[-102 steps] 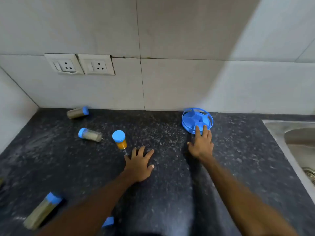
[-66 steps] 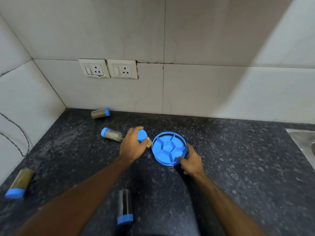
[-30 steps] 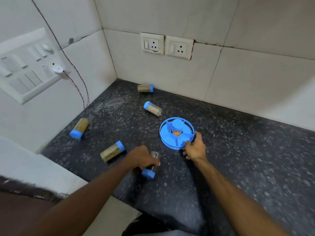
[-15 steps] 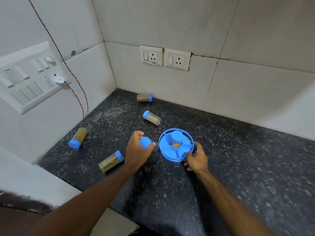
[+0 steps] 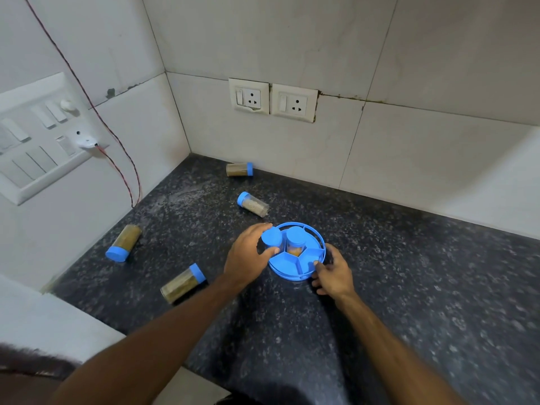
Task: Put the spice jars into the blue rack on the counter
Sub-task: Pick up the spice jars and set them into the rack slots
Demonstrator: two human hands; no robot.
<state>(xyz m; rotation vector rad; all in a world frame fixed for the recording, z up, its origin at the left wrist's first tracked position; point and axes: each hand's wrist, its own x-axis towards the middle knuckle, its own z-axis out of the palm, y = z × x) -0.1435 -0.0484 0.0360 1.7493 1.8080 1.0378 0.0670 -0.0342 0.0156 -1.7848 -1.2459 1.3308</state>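
Observation:
A round blue rack (image 5: 292,266) with wedge compartments sits on the dark counter. One blue-lidded jar with orange spice (image 5: 295,242) stands upright in a far compartment. My left hand (image 5: 247,255) grips a second blue-lidded jar (image 5: 271,239), upright at the rack's left compartment beside the first. My right hand (image 5: 333,271) holds the rack's near right rim. Several more jars lie on their sides: one by the back wall (image 5: 239,169), one behind the rack (image 5: 252,203), one at the left (image 5: 123,243), one near my left forearm (image 5: 182,283).
Two wall sockets (image 5: 273,99) sit above the counter at the back. A switch panel (image 5: 38,135) with a red wire (image 5: 117,168) hangs on the left wall. The counter's front edge (image 5: 122,331) drops off at lower left.
My left hand picked a jar off the counter near the front edge, carried it right and now holds it upright at the rack. My right hand stays on the rack's rim.

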